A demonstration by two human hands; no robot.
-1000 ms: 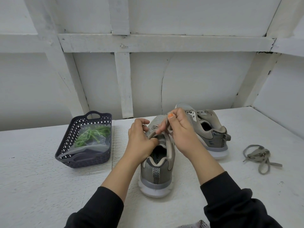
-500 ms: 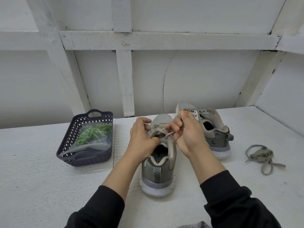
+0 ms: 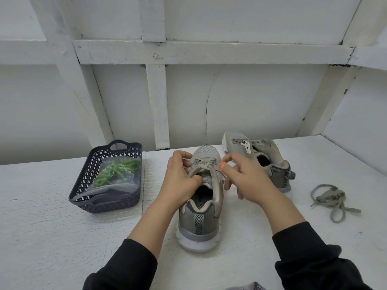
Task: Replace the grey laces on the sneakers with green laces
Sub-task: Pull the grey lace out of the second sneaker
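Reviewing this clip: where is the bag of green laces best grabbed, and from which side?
Probably pinch the slack clear plastic of the bag, coming from straight above: the basket walls fence off every side, leaving only the top open.

I am wearing a black long-sleeved top, its left sleeve [image 3: 125, 264] and right sleeve [image 3: 310, 258] bunching mid-forearm on either side of the grey sneaker [image 3: 199, 218], and orange polish is showing on my right hand's [image 3: 249, 176] thumbnail [image 3: 222, 165].
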